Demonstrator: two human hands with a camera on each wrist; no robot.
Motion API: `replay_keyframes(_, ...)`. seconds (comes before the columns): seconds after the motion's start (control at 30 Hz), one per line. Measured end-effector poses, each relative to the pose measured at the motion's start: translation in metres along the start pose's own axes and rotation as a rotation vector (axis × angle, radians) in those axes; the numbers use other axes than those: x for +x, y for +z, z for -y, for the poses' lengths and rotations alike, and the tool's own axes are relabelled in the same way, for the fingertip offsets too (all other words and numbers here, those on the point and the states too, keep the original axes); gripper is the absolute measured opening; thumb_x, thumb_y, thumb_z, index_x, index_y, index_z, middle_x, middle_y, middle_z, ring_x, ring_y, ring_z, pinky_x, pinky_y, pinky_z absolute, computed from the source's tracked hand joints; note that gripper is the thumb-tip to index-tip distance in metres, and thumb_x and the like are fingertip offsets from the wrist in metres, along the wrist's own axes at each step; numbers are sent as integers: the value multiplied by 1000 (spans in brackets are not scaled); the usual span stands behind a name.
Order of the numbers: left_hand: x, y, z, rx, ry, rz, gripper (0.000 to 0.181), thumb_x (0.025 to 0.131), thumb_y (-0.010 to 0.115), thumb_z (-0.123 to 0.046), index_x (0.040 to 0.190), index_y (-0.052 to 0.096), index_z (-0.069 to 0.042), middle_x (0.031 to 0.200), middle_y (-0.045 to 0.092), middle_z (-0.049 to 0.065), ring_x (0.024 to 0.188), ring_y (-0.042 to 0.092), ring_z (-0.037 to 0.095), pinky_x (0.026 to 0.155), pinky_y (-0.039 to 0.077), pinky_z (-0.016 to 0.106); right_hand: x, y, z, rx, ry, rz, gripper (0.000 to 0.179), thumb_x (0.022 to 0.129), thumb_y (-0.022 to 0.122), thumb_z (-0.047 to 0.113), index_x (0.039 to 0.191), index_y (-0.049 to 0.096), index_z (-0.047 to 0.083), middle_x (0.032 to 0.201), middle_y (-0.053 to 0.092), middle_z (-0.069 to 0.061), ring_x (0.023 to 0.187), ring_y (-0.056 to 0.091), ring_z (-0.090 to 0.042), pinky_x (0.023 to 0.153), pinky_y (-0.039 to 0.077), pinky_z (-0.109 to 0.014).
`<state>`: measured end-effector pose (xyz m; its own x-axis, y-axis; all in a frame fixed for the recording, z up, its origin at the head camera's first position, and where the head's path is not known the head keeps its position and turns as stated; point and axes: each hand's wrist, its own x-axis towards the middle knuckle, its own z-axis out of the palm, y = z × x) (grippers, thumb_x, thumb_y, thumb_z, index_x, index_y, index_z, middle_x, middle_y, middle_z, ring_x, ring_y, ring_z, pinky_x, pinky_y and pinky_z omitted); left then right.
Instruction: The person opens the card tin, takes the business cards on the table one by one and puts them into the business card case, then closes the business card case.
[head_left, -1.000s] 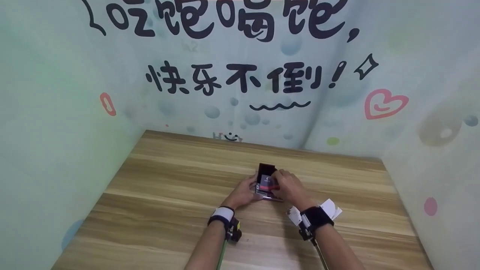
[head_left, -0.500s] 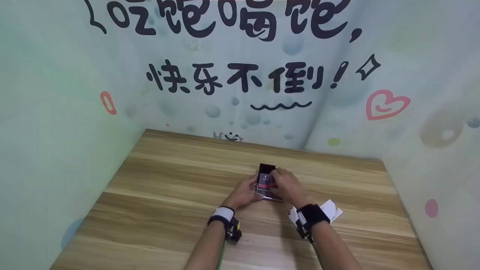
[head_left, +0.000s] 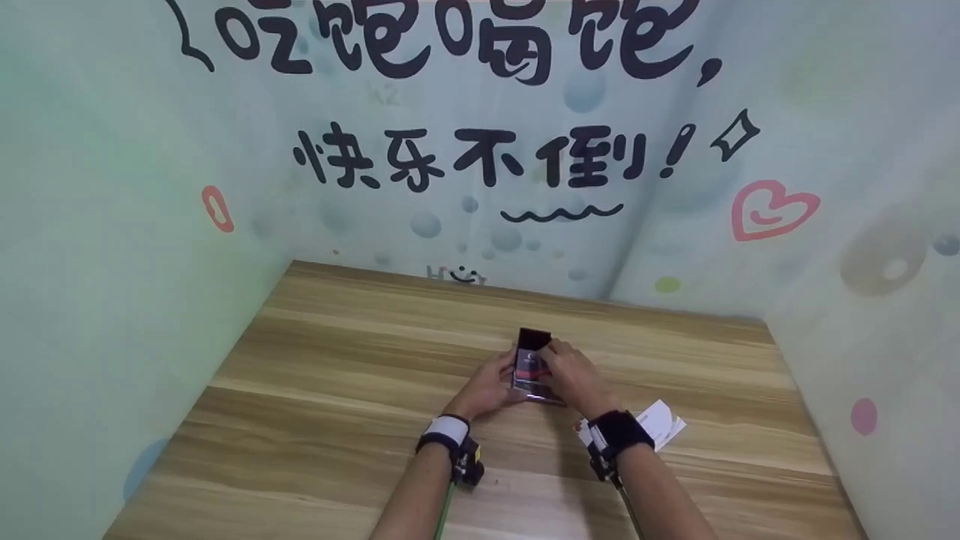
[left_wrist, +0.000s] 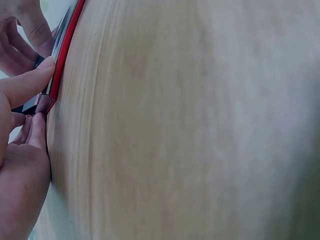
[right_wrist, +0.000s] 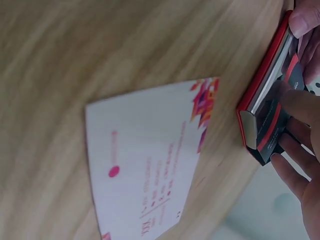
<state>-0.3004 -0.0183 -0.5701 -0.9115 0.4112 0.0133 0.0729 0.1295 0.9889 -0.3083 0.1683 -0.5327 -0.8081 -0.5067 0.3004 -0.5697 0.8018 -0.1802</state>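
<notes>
An open card case point(head_left: 534, 339) with a dark lid stands on the table between both hands in the head view. Its red outer edge point(right_wrist: 263, 67) and metal frame show in the right wrist view. My left hand point(head_left: 489, 388) grips the case from the left, fingers along its side and thumb at the near edge. A dark business card point(head_left: 529, 363) with a red stripe lies over the case's opening. My right hand point(head_left: 576, 379) pinches this card at its right side, thumb on its face in the right wrist view. Part of the card is hidden by the fingers.
White business cards point(head_left: 660, 424) lie on the wooden table point(head_left: 337, 360) under the right wrist; the top white card point(right_wrist: 145, 160) has pink print and a colourful corner. Printed cloth walls point(head_left: 465, 240) border the table's back and sides.
The dark card has settled flatter and slightly left over the case. My right wrist has shifted a little left, uncovering more of the white cards. The left hand keeps its place.
</notes>
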Motion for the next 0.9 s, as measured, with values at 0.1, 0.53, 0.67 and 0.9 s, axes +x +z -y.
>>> replay_keyframes(0.1,0,1,0,12,-7,-3,89,81,69,13,156,21,5,160,31,26,144,43,35,116,44,38,-3,4,1,16,-10,-16,30,80,79,3,108,72,-1,106,65,-20,93,67,-36,81,60,-48)
replay_keyframes(0.53,2,0,0,71,-10,-12,90,83,71,8,157,21,0,161,22,29,144,43,36,115,45,38,-22,14,9,-73,-147,-106,20,92,69,11,109,73,1,106,65,-20,90,65,-36,78,59,-47)
replay_keyframes(0.67,1,0,1,68,-9,-14,88,83,68,9,157,22,0,160,25,29,143,43,36,115,44,40,-27,13,13,-116,-143,-54,19,89,69,7,108,72,5,104,65,-15,88,64,-33,75,59,-45)
replay_keyframes(0.9,0,0,1,55,15,-9,84,84,67,9,156,24,2,161,25,28,143,43,38,117,43,42,-37,12,22,-177,-110,-18,31,86,66,-2,116,70,5,112,65,-17,97,64,-35,84,60,-48)
